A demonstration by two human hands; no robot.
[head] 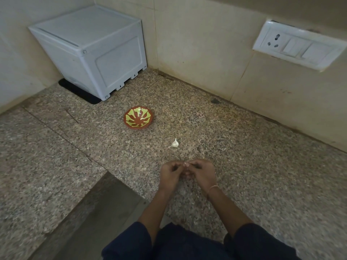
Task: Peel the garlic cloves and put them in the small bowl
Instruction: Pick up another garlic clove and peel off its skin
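Speckled granite counter (pixel 262 175) runs under me into a corner of pale tiled wall. Nearest are my dark blue sleeves (pixel 131 244), then my two forearms, the right one with a thin band (pixel 213 187) at the wrist.

My left hand (pixel 170 174) and right hand (pixel 201 173) meet low over the counter. The fingers of both are curled in, tips pinched together. Between the tips shows a small pale sliver, which I take to be the clove (pixel 185 164) I am peeling. Most of it is hidden, so I can't say how much skin is off.

Just beyond my fingertips, slightly to the left, a garlic piece (pixel 175 143) rests on the stone, its pointed end aimed away from me.

Farther still, and more to the left, stands the small bowl (pixel 139 109), brown with a green pattern inside. I can't tell whether anything lies in it. The drop goes forward and leftward past the garlic piece, and my left hand is the nearer one.

In the far corner a white plastic box (pixel 90 51) stands on a black mat (pixel 75 91), and a socket-and-switch plate (pixel 298 44) hangs on the right wall. I can read no writing or brand anywhere.
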